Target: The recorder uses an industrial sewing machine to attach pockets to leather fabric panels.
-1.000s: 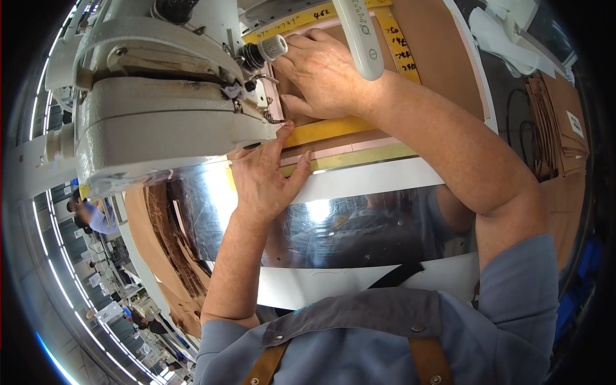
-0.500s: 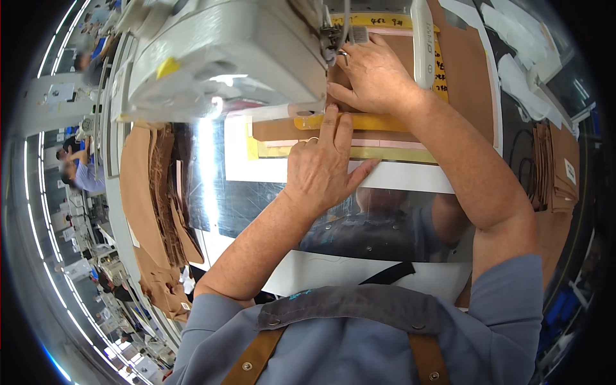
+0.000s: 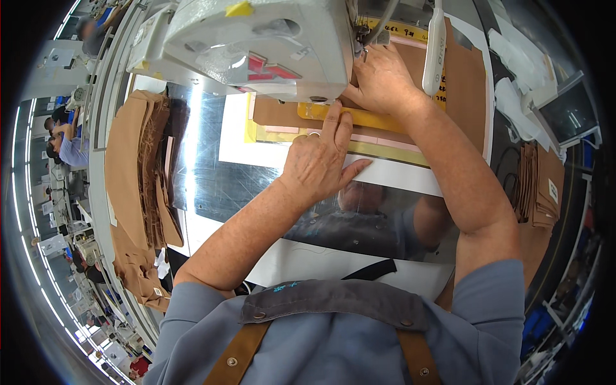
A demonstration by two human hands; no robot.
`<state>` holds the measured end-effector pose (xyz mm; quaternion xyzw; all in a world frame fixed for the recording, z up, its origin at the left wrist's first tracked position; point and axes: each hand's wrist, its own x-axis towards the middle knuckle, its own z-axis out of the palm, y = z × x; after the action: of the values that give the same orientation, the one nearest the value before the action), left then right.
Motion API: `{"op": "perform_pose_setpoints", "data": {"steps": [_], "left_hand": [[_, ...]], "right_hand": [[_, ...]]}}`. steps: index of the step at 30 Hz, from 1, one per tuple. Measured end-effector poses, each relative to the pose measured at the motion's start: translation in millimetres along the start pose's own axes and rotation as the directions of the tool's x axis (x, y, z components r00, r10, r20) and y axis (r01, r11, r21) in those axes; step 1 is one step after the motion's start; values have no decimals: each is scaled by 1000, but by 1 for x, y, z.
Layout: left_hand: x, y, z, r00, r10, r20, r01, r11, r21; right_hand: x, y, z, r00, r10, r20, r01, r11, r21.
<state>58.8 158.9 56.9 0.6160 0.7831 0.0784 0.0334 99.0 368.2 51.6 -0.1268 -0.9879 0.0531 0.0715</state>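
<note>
Yellow strip (image 3: 380,120) just beside the sewing machine (image 3: 256,54) could skew if my left hand (image 3: 316,159), thumb splayed, or spread right hand (image 3: 387,80) presses unevenly.

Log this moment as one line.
Left hand: touching yellow strip | Right hand: over brown sheet, beside sewing machine head, fingertips partly hidden | Rest: brown stack at left

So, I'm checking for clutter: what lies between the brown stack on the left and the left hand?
The head view shows, from the brown stack to the left hand, a narrow pink strip, shiny metal surface, then white sheet.
</note>
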Motion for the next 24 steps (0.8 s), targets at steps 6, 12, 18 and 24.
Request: {"op": "perform_pose_setpoints", "data": {"steps": [6, 12, 18, 24], "left_hand": [[3, -1, 1, 999, -3, 41, 0, 996, 93], [7, -2, -5, 999, 36, 39, -41, 988, 147], [13, -3, -2, 994, 71, 87, -83, 987, 140], [16, 1, -7, 998, 14, 58, -12, 1000, -24]], "right_hand": [[1, 6, 13, 995, -48, -93, 42, 997, -69], [6, 9, 17, 996, -53, -78, 48, 997, -65], [13, 10, 12, 1000, 3, 29, -4, 1000, 19], [17, 5, 11, 995, 38, 96, -40, 999, 23]]}}
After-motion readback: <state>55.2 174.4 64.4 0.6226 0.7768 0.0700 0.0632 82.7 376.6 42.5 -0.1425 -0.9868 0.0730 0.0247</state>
